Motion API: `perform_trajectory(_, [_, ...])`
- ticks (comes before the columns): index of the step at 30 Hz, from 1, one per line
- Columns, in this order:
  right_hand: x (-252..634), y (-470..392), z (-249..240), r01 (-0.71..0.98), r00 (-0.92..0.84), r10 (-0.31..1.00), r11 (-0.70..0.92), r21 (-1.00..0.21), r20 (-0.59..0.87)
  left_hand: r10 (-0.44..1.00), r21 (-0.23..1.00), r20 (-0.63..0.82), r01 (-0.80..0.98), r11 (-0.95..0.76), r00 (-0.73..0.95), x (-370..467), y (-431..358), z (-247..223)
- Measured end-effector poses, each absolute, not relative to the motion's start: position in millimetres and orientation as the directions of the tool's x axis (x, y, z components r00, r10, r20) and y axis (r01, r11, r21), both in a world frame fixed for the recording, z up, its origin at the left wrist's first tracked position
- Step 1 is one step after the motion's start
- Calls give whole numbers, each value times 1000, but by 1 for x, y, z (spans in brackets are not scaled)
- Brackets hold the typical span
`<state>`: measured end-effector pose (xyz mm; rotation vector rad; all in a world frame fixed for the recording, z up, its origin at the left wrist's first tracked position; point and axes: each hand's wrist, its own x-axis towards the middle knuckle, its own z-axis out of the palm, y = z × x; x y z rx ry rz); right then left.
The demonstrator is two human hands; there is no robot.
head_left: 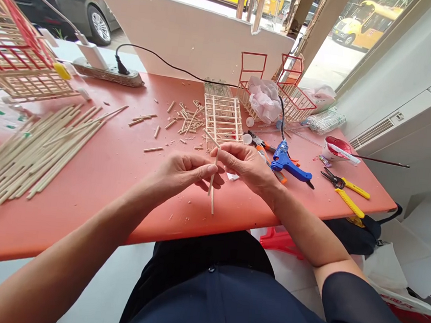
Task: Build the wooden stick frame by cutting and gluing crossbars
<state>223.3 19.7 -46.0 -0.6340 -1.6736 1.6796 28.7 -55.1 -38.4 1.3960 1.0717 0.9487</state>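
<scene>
My left hand (189, 172) pinches thin wooden sticks (212, 202) whose lower ends point down over the table's front part. Meeting it, my right hand (244, 162) grips a wooden stick (210, 138) that slants up and to the left. How the sticks touch between my fingers is hidden. Just beyond my hands lies a ladder-like frame of wooden sticks (224, 115). To the right of my right hand rests a blue glue gun (290, 165), with orange-handled pliers (259, 141) beside it.
Long sticks (35, 153) are piled at left, near a red-edged stick model (15, 53). Short cut pieces (189, 118) lie scattered mid-table. At right are yellow-handled wire strippers (345, 190) and a red paint cup (336, 147). A power strip (109, 72) and red-railed stick baskets (297, 100) stand behind.
</scene>
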Motion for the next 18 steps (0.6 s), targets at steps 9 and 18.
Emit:
perform_trajectory(9, [231, 24, -43, -88, -709, 691, 107, -990, 138, 800, 749, 564, 535, -391, -206, 15, -62, -37])
perform_trajectory(18, [230, 21, -42, -36, -739, 662, 149, -988, 127, 764, 570, 643, 632, -525, 54, 23, -59, -36])
